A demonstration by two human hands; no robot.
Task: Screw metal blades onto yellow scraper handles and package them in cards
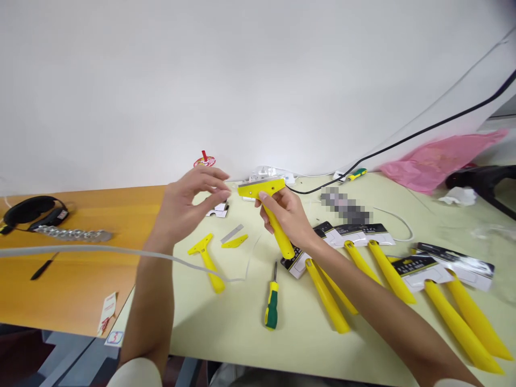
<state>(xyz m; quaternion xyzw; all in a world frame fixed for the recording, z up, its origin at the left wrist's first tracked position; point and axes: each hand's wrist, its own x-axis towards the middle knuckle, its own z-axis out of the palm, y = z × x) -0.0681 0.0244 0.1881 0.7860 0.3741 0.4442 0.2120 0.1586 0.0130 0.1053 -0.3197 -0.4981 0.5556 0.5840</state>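
Two hands hover above the bench (242, 333): the right hand (284, 212) grips a yellow scraper (268, 207) by its handle, head tilted up-left, while the left hand (189, 201), fingers loosely curled and empty, sits just beside the scraper's blade end.

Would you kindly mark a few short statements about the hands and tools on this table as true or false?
1. The right hand grips a yellow scraper by its handle. True.
2. The left hand holds the screwdriver. False: the screwdriver lies on the table, and the left hand is raised with fingers near the scraper's head.
3. A second yellow scraper part lies on the table below the left hand. True.
4. The screwdriver's handle is red. False: it is yellow and green.
5. A pink bag lies at the far right. True.
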